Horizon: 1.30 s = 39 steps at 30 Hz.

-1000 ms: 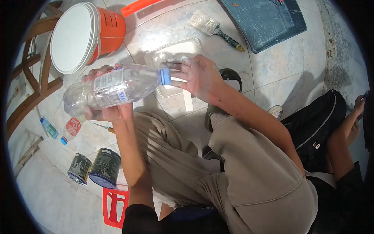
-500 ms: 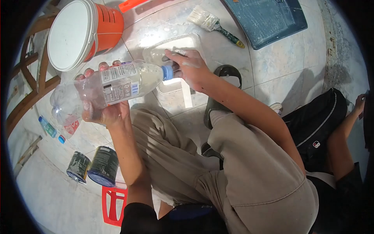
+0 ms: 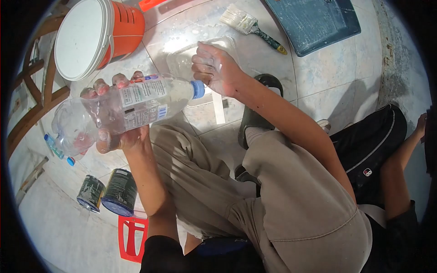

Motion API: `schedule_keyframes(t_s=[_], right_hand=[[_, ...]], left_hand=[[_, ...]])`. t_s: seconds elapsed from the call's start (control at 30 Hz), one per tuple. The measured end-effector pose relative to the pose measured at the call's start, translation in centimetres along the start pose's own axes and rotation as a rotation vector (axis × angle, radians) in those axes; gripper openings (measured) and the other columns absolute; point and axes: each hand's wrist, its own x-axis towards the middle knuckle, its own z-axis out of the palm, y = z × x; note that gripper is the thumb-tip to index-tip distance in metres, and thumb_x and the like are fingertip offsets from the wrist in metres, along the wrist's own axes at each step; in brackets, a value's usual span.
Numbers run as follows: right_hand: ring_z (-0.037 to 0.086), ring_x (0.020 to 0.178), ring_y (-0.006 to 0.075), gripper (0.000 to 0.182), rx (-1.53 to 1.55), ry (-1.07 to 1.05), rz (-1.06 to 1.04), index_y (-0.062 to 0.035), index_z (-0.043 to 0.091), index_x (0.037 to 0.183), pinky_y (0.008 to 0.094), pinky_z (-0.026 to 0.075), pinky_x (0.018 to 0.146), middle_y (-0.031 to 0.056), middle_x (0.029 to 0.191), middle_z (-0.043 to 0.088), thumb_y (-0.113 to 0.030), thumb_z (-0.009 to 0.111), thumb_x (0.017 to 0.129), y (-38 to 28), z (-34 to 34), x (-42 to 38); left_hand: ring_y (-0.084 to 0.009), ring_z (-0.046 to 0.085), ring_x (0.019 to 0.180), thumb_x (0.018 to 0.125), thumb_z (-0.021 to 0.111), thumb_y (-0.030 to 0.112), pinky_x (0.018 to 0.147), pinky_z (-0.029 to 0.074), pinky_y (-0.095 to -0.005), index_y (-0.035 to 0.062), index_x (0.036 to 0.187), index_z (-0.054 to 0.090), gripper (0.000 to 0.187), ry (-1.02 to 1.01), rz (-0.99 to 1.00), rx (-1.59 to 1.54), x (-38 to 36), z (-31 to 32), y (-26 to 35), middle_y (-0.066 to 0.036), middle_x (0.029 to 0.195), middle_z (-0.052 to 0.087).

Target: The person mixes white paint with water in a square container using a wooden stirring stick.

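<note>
A large clear plastic bottle (image 3: 145,101) with a blue cap (image 3: 198,89) lies nearly level in my left hand (image 3: 111,113), whose fingers wrap round its body from behind. Pale liquid shows near its neck. My right hand (image 3: 214,70) is beside the cap with its fingers curled in; whitish residue marks its skin. Whether it holds anything is hidden. Beneath the hands, a clear rectangular container (image 3: 177,59) rests on the tiles, with a white strip (image 3: 219,109) by its edge.
An orange bucket (image 3: 129,29) with a white lid stands upper left. A paintbrush (image 3: 255,29) and a blue-grey tray (image 3: 318,27) lie beyond. Two dark cans (image 3: 119,191) are lower left, near a red plastic piece (image 3: 132,239). Another person's arm (image 3: 400,168) and a black bag (image 3: 375,145) are at right.
My right hand has shifted slightly up and left, its fingers curling in near the cap. The bottle has moved slightly, its cap a little to the right. The other person's arm has moved slightly.
</note>
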Motion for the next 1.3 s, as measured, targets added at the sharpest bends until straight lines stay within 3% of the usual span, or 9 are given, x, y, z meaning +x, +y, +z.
schedule_keyframes(t_s=[0.2,0.3,0.4,0.5,0.7,0.9,1.03,1.2,1.3], right_hand=[[0.041,0.061,0.0045,0.018,-0.455,0.283,-0.074,-0.0102,0.056,0.084,0.0184,0.028,0.047,-0.0030,0.076,0.052,-0.011,0.073,0.091,0.2,3.2,-1.3],[0.042,0.058,0.0041,0.016,-0.527,0.299,0.032,-0.0090,0.060,0.087,0.0182,0.028,0.044,-0.0026,0.074,0.053,-0.019,0.071,0.093,-0.3,2.8,-1.7],[0.043,0.052,0.0051,0.020,-0.355,0.270,0.087,-0.0071,0.061,0.089,0.0204,0.027,0.040,-0.0030,0.069,0.051,-0.024,0.069,0.095,-0.1,1.6,-1.0],[0.043,0.048,0.0073,0.021,-0.247,0.569,0.061,-0.0067,0.060,0.085,0.0232,0.027,0.037,-0.0023,0.064,0.048,-0.024,0.068,0.094,0.9,3.2,-0.6],[0.040,0.053,0.0093,0.012,-0.479,0.112,0.080,-0.0062,0.055,0.078,0.0263,0.026,0.041,0.0036,0.073,0.050,-0.008,0.063,0.086,0.8,-0.4,-1.0],[0.053,0.062,0.0137,0.003,-0.530,0.073,-0.020,0.0011,0.063,0.087,0.0252,0.037,0.051,0.0059,0.074,0.056,-0.001,0.064,0.085,0.5,-0.3,-1.0],[0.048,0.058,0.0080,0.010,-0.537,0.218,-0.121,0.0008,0.065,0.093,0.0252,0.035,0.047,0.0026,0.071,0.056,-0.009,0.067,0.093,1.0,1.4,-1.1],[0.048,0.058,0.0076,0.030,-0.635,0.182,0.089,-0.0007,0.063,0.110,0.0263,0.038,0.048,-0.0032,0.072,0.054,-0.025,0.071,0.094,-0.7,-0.1,-0.2],[0.046,0.056,0.0090,0.035,-0.410,0.395,-0.010,-0.0028,0.061,0.105,0.0254,0.036,0.045,-0.0009,0.075,0.054,-0.034,0.072,0.092,0.9,0.7,1.0]], left_hand=[[-0.0225,0.053,0.112,0.063,0.082,0.045,0.109,0.036,-0.0522,0.0185,0.118,0.059,0.065,0.045,0.006,-0.040,-0.2,-0.8,0.3,0.006,0.113,0.058],[-0.0228,0.053,0.112,0.061,0.081,0.047,0.109,0.036,-0.0517,0.0188,0.118,0.060,0.067,0.074,-0.018,-0.033,-0.2,-0.4,0.8,0.006,0.112,0.058],[-0.0230,0.052,0.111,0.059,0.081,0.048,0.109,0.037,-0.0518,0.0194,0.117,0.060,0.068,0.080,-0.014,0.007,-0.1,-0.5,0.9,0.006,0.111,0.059],[-0.0243,0.052,0.112,0.059,0.079,0.047,0.109,0.036,-0.0514,0.0193,0.118,0.060,0.068,0.051,0.020,-0.012,-0.1,-0.8,0.6,0.006,0.113,0.058],[-0.0259,0.051,0.115,0.049,0.090,0.057,0.112,0.033,-0.0523,0.0185,0.119,0.059,0.085,0.068,0.030,-0.015,-0.2,-1.9,0.9,0.005,0.116,0.058],[-0.0260,0.051,0.115,0.042,0.094,0.057,0.113,0.034,-0.0509,0.0182,0.121,0.059,0.095,0.122,0.011,-0.137,-0.3,-1.7,0.8,0.005,0.117,0.058],[-0.0253,0.051,0.115,0.044,0.094,0.056,0.113,0.034,-0.0512,0.0189,0.120,0.059,0.091,0.135,-0.002,-0.100,-0.4,-1.9,0.9,0.005,0.116,0.059],[-0.0240,0.052,0.113,0.048,0.092,0.057,0.112,0.035,-0.0511,0.0197,0.117,0.060,0.085,0.127,0.020,-0.039,-0.2,-2.1,0.4,0.005,0.112,0.059],[-0.0263,0.059,0.112,0.063,0.077,0.036,0.105,0.038,-0.0553,0.0183,0.123,0.059,0.066,-0.002,0.055,-0.089,0.2,-1.7,0.4,0.002,0.118,0.061]])
